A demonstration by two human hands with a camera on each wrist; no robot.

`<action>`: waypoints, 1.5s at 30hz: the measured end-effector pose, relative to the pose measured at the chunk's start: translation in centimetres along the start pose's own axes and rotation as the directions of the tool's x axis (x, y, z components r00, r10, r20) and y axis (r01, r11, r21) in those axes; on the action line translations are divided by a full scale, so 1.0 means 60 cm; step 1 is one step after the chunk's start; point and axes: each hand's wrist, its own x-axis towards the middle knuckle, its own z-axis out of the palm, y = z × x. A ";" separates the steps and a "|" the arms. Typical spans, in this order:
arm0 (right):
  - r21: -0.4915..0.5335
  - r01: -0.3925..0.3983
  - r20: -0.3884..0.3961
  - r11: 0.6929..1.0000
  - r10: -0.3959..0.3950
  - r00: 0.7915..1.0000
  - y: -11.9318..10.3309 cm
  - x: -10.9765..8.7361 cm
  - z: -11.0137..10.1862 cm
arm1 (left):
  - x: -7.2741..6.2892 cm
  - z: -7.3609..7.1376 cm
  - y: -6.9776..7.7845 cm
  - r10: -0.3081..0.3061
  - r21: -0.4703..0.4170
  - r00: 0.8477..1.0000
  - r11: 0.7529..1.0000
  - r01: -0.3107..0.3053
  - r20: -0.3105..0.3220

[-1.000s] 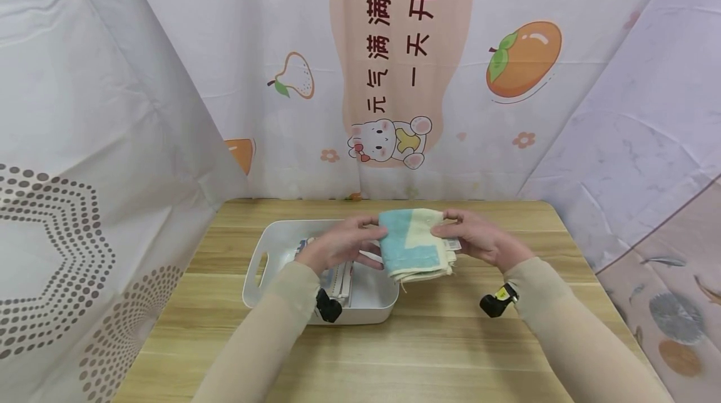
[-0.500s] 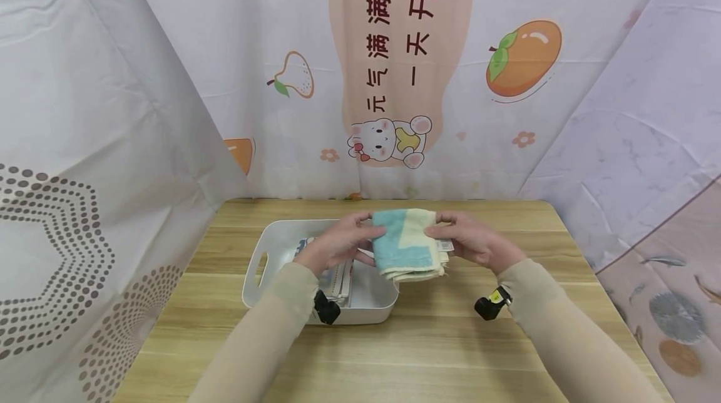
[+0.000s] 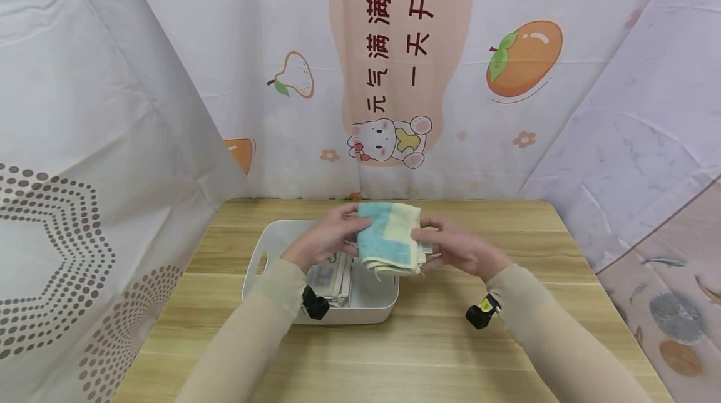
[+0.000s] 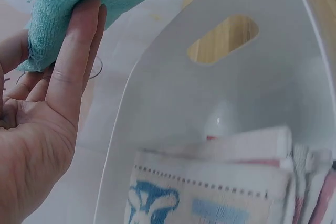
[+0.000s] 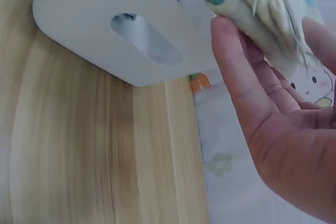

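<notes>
A folded towel [image 3: 388,237], pale yellow and turquoise, is held up between both hands over the right part of a white plastic bin [image 3: 368,315]. My left hand [image 3: 327,237] pinches its left edge, thumb on top and fingers beneath. At the opposite edge my right hand [image 3: 459,246] grips it the same way, near a small white tag. From the right wrist, the towel's layered edge [image 5: 257,14] shows above the fingers. Inside the bin, on its left side, stand folded white towels [image 4: 210,187] with a blue print and a dotted border; the left arm partly hides them in the head view.
The bin has oval handle holes, one seen in the right wrist view [image 5: 144,38]. It stands on a wooden table [image 3: 450,353] whose far edge meets a printed curtain [image 3: 315,140]. More cloth hangs at the left and right sides.
Both hands have carried the turquoise and yellow towel leftward and slightly up, from beside the bin's right end to over it. The grip looks the same, and the bin has stayed put.
</notes>
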 end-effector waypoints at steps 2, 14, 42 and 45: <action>-0.004 -0.011 0.009 1.000 0.011 1.000 0.001 0.000 0.007 | -0.003 -0.006 0.003 -0.005 0.001 1.000 1.000 0.005 -0.017; -0.081 -0.039 -0.041 0.996 0.035 0.999 0.000 0.012 0.061 | -0.020 -0.034 0.010 -0.001 0.163 0.997 0.987 0.014 -0.082; -0.044 -0.077 -0.060 0.996 0.074 0.995 -0.015 0.075 0.162 | -0.070 -0.135 0.021 -0.096 0.348 0.991 0.930 0.121 -0.089; -0.052 -0.078 -0.060 0.996 0.075 0.995 -0.021 0.083 0.169 | -0.072 -0.145 0.020 -0.118 0.339 0.989 0.930 0.142 -0.091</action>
